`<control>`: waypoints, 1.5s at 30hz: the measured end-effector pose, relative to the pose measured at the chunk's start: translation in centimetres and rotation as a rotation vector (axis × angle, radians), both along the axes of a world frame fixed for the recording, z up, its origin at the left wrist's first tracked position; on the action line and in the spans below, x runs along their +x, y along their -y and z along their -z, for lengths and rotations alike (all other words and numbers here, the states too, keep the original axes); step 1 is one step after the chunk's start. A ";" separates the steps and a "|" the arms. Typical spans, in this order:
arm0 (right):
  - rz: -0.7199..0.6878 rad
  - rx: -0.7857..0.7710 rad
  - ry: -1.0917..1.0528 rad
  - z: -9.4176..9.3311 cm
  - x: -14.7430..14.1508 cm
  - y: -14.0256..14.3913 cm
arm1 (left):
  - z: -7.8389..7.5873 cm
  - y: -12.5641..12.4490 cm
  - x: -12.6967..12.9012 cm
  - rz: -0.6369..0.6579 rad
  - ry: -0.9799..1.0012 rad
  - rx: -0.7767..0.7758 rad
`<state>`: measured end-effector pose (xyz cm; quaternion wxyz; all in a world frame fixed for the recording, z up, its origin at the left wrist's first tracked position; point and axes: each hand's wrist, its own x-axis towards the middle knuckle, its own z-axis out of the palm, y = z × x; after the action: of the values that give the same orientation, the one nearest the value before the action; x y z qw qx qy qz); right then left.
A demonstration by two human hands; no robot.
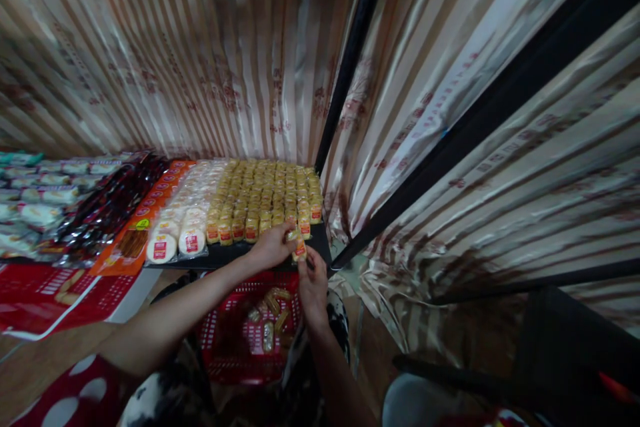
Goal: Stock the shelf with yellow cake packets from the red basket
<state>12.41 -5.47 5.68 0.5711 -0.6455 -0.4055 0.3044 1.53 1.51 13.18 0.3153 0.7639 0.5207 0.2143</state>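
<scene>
closest to the camera is a red basket (pixel 235 340), held low in front of the person, with a few small yellow wrapped snacks (pixel 270 320) lying loose at the bottom. just above it, both hands meet at the front edge of a dark shelf (pixel 320 250). the right hand (pixel 314 287) comes up from below and pinches a small snack pack (pixel 299 250) with a red label between its fingertips. the left hand (pixel 273 245) reaches in from the left and its fingers are closed around the packs at the front of the row, touching the same spot. the small snack pack looks light and a bit soft, in a shiny wrapper that may slip, so a soft pinch on its sides looks best; a hard squeeze could squash it. behind the hands, the shelf holds many rows of yellow packs (pixel 265 193), set close side by side. to the left of them are round white cakes (pixel 177 233) in clear wrap, then orange packs (pixel 145 220), dark packs (pixel 110 203), and pale packs with green (pixel 40 197) far left. farthest back hangs a shiny striped curtain (pixel 200 47), with a black pole (pixel 350 60) running up it.
</scene>
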 end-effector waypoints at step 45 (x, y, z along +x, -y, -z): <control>0.054 0.033 0.489 4.3 3.3 -8.4 | 0.9 -9.6 9.2 0.205 -0.565 0.437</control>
<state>15.72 2.96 1.35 0.4745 -0.7012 -0.5192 0.1168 10.77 11.07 12.25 0.0086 0.8904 0.4499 0.0683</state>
